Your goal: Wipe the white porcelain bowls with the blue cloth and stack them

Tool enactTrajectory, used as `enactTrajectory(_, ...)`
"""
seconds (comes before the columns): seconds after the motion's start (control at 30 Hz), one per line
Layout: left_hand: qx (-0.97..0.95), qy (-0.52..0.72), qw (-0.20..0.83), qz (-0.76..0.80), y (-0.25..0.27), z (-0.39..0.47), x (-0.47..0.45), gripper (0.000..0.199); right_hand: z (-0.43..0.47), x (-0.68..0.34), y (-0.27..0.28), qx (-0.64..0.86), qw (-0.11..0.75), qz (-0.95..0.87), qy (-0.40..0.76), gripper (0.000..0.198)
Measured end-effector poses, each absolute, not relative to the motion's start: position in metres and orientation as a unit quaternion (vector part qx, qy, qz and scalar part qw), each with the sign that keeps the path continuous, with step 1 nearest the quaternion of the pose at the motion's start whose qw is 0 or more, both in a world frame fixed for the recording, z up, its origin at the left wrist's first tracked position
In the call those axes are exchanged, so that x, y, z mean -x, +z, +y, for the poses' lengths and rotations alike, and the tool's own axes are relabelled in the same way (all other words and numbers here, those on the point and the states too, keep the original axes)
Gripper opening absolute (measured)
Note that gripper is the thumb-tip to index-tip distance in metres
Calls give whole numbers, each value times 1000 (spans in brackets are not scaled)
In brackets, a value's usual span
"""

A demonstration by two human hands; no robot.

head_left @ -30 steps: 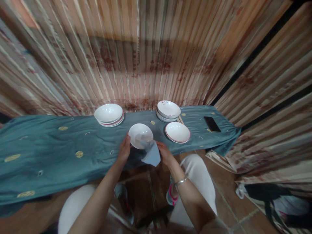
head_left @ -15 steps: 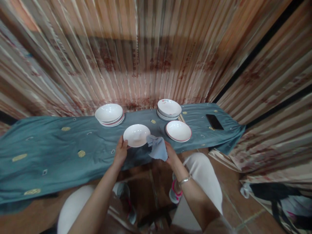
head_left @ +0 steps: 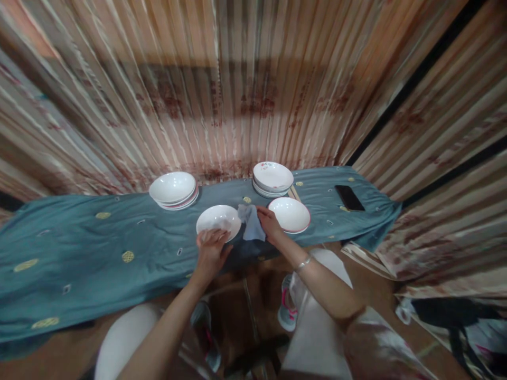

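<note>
One glossy white round bowl (head_left: 218,216) was right in front of me, over the near-middle part of the teal cloth-covered table (head_left: 154,232); whether its base rested on the fabric or hung just above it, I could not tell. My left hand (head_left: 212,253) was at its near side, the fingers laid over the rim and onto the inner wall, the thumb apart from them outside the bowl. I could not tell if those fingers were gripping or only resting there.

My right hand (head_left: 271,224) was pinching a thin pale-blue cloth (head_left: 254,226) between thumb and fingers, and it hung down crumpled just right of the bowl. Close beside that hand, on its right, lay a shallow white dish with a red rim (head_left: 292,214); I could not make out whether my knuckles touched it. A shiny silver bracelet (head_left: 304,262) circled my right wrist.

Behind and to the left stood a stack of white bowls and dishes (head_left: 173,187), some edged in red. Behind the red-rimmed dish stood another white stack (head_left: 273,178), its top piece printed with a small floral mark. Farther right lay a flat black rectangular phone (head_left: 349,197), and pleated beige-and-brown curtains (head_left: 253,116) rose behind the table.
</note>
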State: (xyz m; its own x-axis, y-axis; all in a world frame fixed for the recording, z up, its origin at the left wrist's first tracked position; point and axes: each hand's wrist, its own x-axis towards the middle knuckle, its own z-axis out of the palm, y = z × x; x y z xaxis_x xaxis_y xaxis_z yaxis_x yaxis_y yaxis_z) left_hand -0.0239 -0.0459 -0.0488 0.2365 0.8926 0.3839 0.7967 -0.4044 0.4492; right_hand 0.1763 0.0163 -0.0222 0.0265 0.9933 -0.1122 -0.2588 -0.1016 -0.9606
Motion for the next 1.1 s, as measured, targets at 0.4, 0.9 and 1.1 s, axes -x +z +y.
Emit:
enactTrajectory(0.4, -797, 282, 81, 528, -49, -31, 20, 27, 16, -161, -28, 473, 567, -416, 531, 24)
enactTrajectory(0.9, -517, 529, 378, 557, -20, -21, 8, 19, 2, -135, -12, 470, 497, -694, 224, 39)
enactTrajectory(1.1, -444, 578, 448, 517, -9, -20, 1, 16, -20, -113, -10, 453, 387, -797, 102, 50)
